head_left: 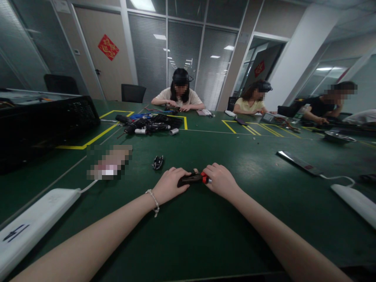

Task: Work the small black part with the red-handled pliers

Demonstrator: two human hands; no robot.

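Note:
My right hand is closed round the red handles of a pair of pliers, whose dark jaws point left. Fingers of my left hand pinch a small dark part at the jaws' end; its exact kind cannot be made out. Both hands are close together, low over the green table. A small light brown scrap shows just beyond the pliers. To the left of them, a small black and silver part rests apart on the tabletop.
A large black computer case stands at left. Cables and tools are heaped farther back. White power banks lie at both sides, the right one cabled to a phone. Several people sit across the table.

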